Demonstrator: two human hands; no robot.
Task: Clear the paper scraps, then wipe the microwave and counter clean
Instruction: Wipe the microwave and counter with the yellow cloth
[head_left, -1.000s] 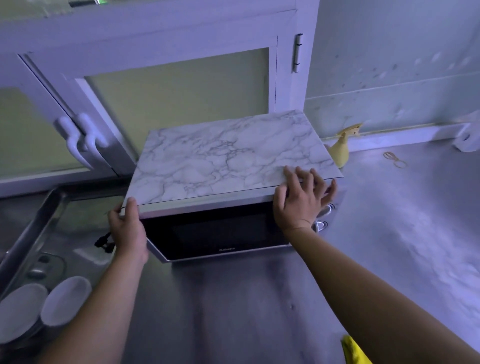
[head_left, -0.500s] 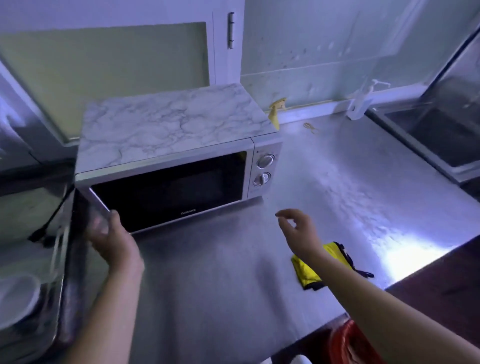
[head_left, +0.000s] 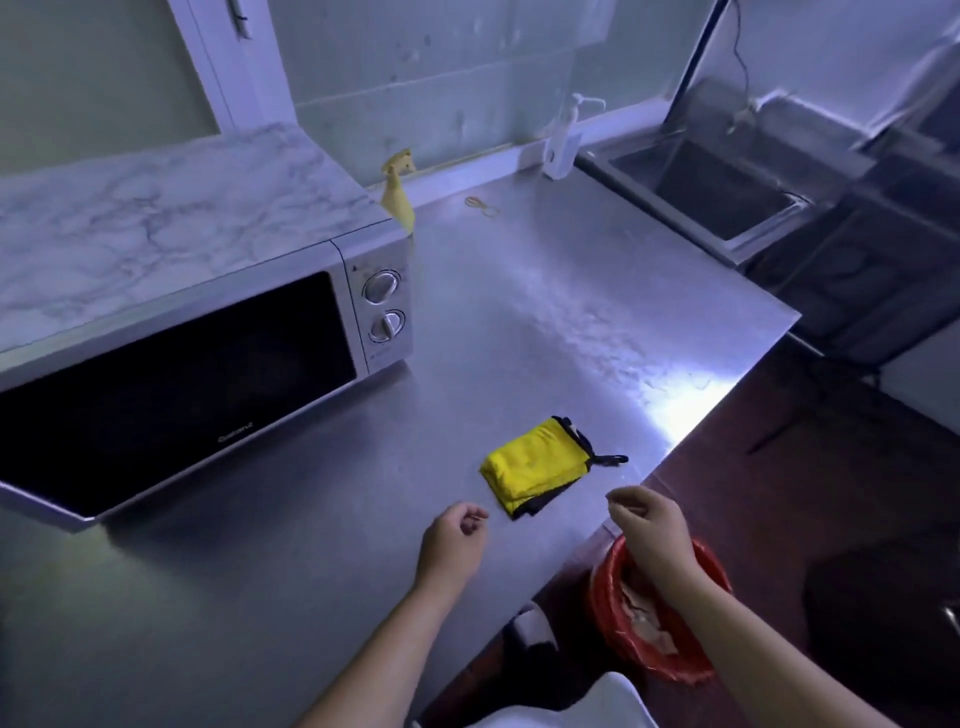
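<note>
Both hands loosely curled, holding nothing: left hand (head_left: 451, 540) over the counter (head_left: 545, 322), right hand (head_left: 652, 527) past its edge above red bin (head_left: 613, 618); yellow cloth (head_left: 532, 465) between, near edge.

We are reading "Galanz" along the lower door edge of the microwave (head_left: 208, 322). Its dial markings are blurring beyond reading.

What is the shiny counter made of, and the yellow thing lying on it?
The counter looks like brushed stainless steel: grey, with a bright glare patch. The yellow cloth seems soft fabric, perhaps microfibre: it lies folded in layers, with dark edging.
</note>
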